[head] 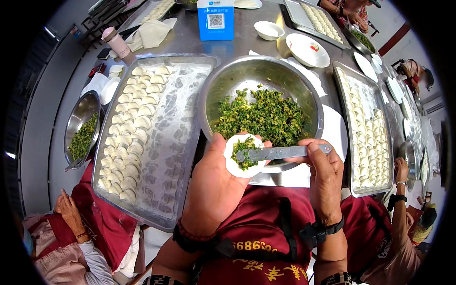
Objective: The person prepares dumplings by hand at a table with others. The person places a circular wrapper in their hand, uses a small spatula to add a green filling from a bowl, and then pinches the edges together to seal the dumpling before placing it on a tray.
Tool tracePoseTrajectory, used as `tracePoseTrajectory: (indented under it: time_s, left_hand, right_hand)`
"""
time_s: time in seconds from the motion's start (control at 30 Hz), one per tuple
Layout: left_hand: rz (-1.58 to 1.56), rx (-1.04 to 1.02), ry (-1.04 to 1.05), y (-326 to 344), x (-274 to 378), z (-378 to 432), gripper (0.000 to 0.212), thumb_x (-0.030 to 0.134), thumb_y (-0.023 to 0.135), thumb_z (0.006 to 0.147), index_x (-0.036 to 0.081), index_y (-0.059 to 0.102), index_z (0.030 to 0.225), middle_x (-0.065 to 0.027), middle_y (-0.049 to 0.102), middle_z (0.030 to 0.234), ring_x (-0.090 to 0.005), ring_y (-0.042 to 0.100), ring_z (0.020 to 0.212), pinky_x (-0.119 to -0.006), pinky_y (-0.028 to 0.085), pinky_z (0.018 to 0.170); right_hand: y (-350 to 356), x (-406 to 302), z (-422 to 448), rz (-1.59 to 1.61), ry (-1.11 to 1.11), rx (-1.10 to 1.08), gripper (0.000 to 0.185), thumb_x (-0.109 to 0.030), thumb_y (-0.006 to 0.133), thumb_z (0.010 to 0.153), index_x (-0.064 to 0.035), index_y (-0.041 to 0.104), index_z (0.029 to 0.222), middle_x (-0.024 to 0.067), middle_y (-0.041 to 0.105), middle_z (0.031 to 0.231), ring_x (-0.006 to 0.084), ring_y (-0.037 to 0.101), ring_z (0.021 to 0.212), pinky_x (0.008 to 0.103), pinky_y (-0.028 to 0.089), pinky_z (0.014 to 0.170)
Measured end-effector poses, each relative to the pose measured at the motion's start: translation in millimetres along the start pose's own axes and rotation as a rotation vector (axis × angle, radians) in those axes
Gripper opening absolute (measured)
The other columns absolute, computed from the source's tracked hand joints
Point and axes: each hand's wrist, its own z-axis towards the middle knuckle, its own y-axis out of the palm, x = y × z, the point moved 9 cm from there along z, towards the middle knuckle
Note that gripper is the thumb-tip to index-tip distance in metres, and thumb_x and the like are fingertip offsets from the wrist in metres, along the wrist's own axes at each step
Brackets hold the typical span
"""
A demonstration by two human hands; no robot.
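Note:
A round white dough wrapper [245,171] lies on the fingers of my left hand [221,188], palm up. Chopped green and yellow filling [245,144] sits in its middle. My right hand [322,171] grips the end of a flat metal spatula [281,153], whose tip presses on the filling. Just beyond my hands stands a large steel bowl [262,63] with more of the chopped filling [263,115] in it. To the left, a floured metal tray [167,139] carries rows of folded dumplings [133,121].
At right is another tray [390,178] of dumplings. White bowls [308,50] and a blue stand [215,32] with a printed code are farther back. A smaller steel bowl [76,117] of filling sits left. Co-workers' hands [69,213] are close on both sides.

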Motion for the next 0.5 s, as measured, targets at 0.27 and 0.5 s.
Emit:
tracePoseTrajectory:
  time_s: [0.27, 0.5]
  left_hand:
    - [-0.012, -0.006, 0.033, -5, 0, 3, 0.051, 0.039, 0.027, 0.108, -0.002, 0.043, 0.133, -0.0220, 0.052, 0.133, -0.0415, 0.050, 0.126, -0.057, 0.038, 0.109]
    - [-0.008, 0.016, 0.044, -8, 0, 1, 0.053, 0.039, 0.028, 0.108, -0.004, 0.042, 0.134, -0.0208, 0.053, 0.132, -0.0413, 0.050, 0.126, -0.059, 0.036, 0.111]
  right_hand:
    - [-9, -11, -4, 0.137, -0.051, 0.029, 0.027, -0.019, 0.052, 0.102, 0.0052, 0.061, 0.109, 0.0153, 0.069, 0.092, 0.0266, 0.072, 0.083, 0.0344, 0.054, 0.081]
    - [-6, -28, -19, -0.041, -0.303, 0.093, 0.027, -0.017, 0.051, 0.102, 0.0074, 0.059, 0.111, 0.0211, 0.068, 0.100, 0.0301, 0.070, 0.097, 0.0392, 0.056, 0.088]
